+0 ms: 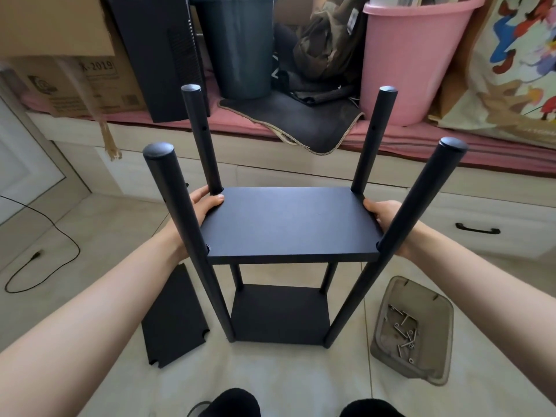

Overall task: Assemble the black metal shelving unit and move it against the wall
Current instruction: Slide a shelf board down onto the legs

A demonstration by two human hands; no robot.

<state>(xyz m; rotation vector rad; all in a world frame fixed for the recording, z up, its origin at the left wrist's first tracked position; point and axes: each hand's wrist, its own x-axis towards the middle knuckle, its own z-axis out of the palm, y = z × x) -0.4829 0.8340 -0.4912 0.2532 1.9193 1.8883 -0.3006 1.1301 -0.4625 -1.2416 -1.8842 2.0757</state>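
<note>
The black shelving unit stands upright on the tiled floor in front of me. Its four round posts (pixel 177 224) rise past a middle shelf board (pixel 285 224); a lower shelf board (pixel 279 314) sits near the floor. My left hand (pixel 201 206) grips the middle board's left edge, thumb on top. On the right edge, my right hand (pixel 382 215) holds the same board, partly hidden behind the near right post (pixel 412 212). A loose black shelf board (pixel 173 320) with notched corners lies flat on the floor to the left of the unit.
A grey plastic tray (pixel 388 341) holding several bolts lies on the floor at right. A black cable (pixel 60 233) trails at left. Behind, a low platform carries cardboard boxes (pixel 78 82), a dark bin (pixel 240 46), a pink bucket (pixel 412 61) and a bag. A drawer handle (pixel 477 229) sits at right.
</note>
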